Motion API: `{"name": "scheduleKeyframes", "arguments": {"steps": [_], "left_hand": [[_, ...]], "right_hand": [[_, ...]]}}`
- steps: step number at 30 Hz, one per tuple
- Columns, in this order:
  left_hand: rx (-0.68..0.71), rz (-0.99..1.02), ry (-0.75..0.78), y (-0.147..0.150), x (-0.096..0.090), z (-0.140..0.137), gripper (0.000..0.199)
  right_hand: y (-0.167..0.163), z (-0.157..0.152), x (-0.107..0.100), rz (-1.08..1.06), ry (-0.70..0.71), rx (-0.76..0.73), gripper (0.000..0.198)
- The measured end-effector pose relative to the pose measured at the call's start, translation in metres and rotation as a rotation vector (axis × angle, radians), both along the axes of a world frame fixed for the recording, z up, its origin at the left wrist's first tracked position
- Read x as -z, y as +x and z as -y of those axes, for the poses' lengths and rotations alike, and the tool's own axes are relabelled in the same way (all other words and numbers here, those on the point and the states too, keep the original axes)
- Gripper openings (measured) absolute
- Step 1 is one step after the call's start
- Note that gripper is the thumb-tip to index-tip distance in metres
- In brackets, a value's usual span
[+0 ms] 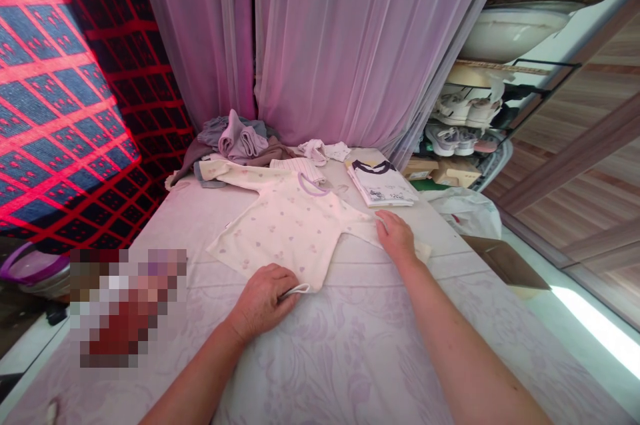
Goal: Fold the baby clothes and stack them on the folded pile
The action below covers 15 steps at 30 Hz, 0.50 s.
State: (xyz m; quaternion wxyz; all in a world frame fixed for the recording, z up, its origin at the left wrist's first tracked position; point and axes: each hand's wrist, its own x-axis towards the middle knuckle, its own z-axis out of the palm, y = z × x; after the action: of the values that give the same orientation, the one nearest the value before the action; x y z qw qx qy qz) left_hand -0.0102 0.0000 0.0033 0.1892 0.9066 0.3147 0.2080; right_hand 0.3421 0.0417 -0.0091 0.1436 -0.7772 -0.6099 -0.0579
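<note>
A small cream long-sleeved shirt (285,225) with a heart-like print and a lilac neckline lies spread on the patterned bed cover (320,352), its neck away from me. At its bottom hem, my left hand (267,298) is closed, the hem edge pinched between thumb and fingers. My right hand (397,235) rests on the sleeve at the right with its fingers laid flat. Beyond that sleeve sits a folded white T-shirt (383,185) with a dark collar, on top of a small stack. The other sleeve reaches left toward a clothes pile (240,138).
Small pale garments (323,152) lie near the purple curtain (350,45). A red-and-black checked cloth (75,92) hangs at left, above a pixelated patch. At right stand a shoe rack (455,138), a plastic bag (465,208) and a cardboard box (503,262).
</note>
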Motion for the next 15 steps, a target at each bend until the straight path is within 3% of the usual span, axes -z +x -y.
{"name": "scheduleKeyframes", "arguments": {"steps": [3,6,11,15], "left_hand": [[-0.002,-0.004,-0.001,0.000,0.000,-0.001,0.016],[-0.002,-0.003,0.000,0.000,-0.001,0.000,0.016],[-0.003,0.006,0.002,-0.001,-0.002,0.001,0.017],[-0.004,0.003,0.009,0.000,-0.001,-0.001,0.017]], "right_hand": [[-0.014,0.003,0.005,0.012,-0.146,-0.185,0.046],[-0.025,0.004,0.002,0.006,-0.289,-0.161,0.048],[-0.010,0.028,-0.006,-0.014,-0.179,-0.012,0.047],[0.025,0.068,0.005,-0.080,-0.164,0.021,0.042]]}}
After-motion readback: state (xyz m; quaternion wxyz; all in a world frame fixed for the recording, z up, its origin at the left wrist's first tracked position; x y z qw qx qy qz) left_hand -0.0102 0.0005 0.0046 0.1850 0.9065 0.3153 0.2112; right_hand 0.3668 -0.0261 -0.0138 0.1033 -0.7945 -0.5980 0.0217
